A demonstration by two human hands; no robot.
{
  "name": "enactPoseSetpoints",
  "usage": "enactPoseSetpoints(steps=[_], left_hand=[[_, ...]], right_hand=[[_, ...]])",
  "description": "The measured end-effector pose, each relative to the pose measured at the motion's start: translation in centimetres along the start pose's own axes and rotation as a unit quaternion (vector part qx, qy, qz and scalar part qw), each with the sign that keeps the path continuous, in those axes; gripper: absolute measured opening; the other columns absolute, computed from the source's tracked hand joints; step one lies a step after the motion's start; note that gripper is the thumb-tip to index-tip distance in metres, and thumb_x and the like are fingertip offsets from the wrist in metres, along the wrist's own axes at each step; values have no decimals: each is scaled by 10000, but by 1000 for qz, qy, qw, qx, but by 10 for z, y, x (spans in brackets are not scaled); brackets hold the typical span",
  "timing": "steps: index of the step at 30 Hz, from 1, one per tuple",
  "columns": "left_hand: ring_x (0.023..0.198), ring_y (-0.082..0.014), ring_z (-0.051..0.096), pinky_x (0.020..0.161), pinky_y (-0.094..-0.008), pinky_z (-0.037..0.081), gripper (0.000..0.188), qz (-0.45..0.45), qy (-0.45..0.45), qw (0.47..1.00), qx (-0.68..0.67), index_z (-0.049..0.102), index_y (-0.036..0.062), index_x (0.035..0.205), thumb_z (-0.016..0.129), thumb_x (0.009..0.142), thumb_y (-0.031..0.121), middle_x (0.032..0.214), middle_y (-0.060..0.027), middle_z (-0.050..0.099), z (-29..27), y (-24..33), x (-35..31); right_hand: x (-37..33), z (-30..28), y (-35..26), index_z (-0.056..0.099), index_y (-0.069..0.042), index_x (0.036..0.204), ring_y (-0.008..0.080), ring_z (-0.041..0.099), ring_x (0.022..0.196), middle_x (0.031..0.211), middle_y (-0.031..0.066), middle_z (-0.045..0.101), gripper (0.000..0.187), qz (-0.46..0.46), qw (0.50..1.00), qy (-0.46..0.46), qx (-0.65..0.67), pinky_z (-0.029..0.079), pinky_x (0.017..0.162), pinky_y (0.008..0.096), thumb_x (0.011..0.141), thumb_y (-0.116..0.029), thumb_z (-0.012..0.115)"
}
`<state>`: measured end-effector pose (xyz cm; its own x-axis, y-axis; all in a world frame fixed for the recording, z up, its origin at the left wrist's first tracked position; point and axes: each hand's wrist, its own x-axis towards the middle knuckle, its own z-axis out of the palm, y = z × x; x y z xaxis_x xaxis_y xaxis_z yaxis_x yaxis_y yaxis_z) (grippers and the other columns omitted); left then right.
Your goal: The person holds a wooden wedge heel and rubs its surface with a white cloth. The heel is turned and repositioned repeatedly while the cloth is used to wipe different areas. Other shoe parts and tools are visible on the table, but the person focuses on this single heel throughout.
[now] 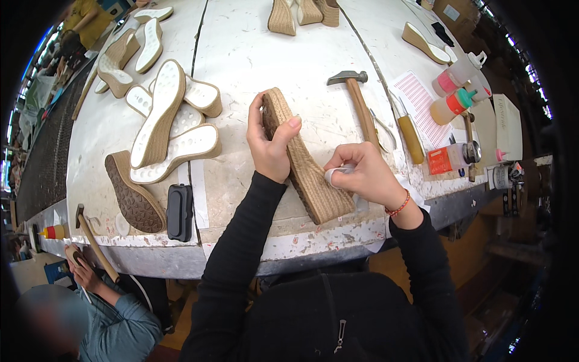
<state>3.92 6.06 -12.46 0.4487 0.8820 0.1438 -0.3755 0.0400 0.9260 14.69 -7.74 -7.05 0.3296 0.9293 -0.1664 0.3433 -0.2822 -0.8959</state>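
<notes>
From the head view, the left hand (269,145) gripped a rope-wrapped wedge sole (304,163) near its thin toe end, thumb over the top edge, holding it on its side on the white tabletop (241,54), probably so that the woven side wall faced the other hand. The right hand (362,175) pinched a small white cloth or wad (335,175) against the thick heel end; what it was exactly stayed hard to tell under the fingers. A hammer (356,96) lay just beyond, within reach, and a pile of white-topped soles (169,127) sat to the left. The sole's underside was hidden, as was a seated co-worker's work at the lower left.
</notes>
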Motion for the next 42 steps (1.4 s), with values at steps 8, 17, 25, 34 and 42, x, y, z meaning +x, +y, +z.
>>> enactPoseSetpoints(steps=[8, 17, 25, 34, 42], left_hand=[[923, -177, 527, 820, -284, 445, 690, 11, 6, 1000, 10, 416, -91, 1260, 680, 702, 217, 1083, -148, 526, 0, 0, -1], [885, -161, 540, 799, -275, 458, 672, 10, 4, 1000, 9, 423, -86, 1254, 688, 712, 208, 1041, -137, 546, 0, -1, -1], [893, -159, 541, 809, -277, 457, 653, 6, -7, 1000, 10, 427, -84, 1245, 689, 720, 201, 1030, -131, 557, 3, 9, -4], [890, -158, 546, 827, -289, 452, 622, 36, -7, 999, 24, 446, -69, 1226, 700, 712, 171, 1013, -121, 569, 3, 11, -6], [892, -161, 551, 832, -288, 452, 616, 27, -17, 999, 15, 451, -68, 1221, 705, 714, 173, 1018, -123, 572, 4, 17, -8]], right_hand=[[3, 4, -4, 648, 40, 731, 70, 541, 607, 659, 47, 629, 132, -16, 998, -17, -61, 444, 568, 233, 724, -89, 668], [4, 1, -9, 639, 58, 699, 90, 532, 570, 603, 80, 605, 164, 19, 998, -29, -47, 436, 547, 257, 697, -104, 662], [1, -4, -4, 627, 55, 683, 106, 540, 562, 604, 97, 606, 163, 49, 998, -33, 23, 439, 549, 263, 677, -102, 670], [-4, 5, -16, 635, 58, 697, 118, 555, 561, 611, 104, 622, 157, -6, 994, 2, -107, 454, 559, 267, 679, -95, 662], [-8, 4, -16, 651, 48, 732, 89, 553, 591, 635, 77, 623, 136, 7, 997, 6, -77, 454, 564, 247, 674, -75, 663]])
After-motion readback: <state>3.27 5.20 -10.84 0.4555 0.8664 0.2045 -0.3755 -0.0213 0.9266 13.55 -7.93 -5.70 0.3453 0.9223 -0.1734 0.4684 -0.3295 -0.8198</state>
